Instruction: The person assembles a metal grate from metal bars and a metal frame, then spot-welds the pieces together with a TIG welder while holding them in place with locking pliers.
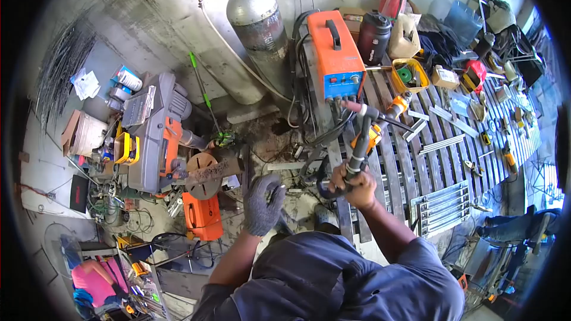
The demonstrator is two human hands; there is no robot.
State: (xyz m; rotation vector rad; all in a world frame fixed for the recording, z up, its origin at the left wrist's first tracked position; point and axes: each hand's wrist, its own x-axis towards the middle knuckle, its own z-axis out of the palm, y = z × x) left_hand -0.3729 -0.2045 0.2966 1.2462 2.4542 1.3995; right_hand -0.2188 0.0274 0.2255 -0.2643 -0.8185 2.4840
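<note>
My left hand (263,205), in a grey knitted glove, is raised over the floor in front of my body. Its fingers curl toward the thumb with a gap between them, and nothing shows in it. My bare right hand (355,186) is wrapped round the dark handle of a welding torch (359,148), whose head points up and left with a pinkish nozzle. The torch is above the left edge of the slatted metal table (423,166). Behind it stands an orange welding machine (336,53) with a blue front panel. Part of the torch cable is hidden by my hand.
A gas cylinder (256,21) stands at the wall. On the table are a black bottle (374,38), a yellow bin (410,75), metal strips and a slotted metal frame (441,209). Machinery (151,137) is at left. A person in pink (98,279) is lower left.
</note>
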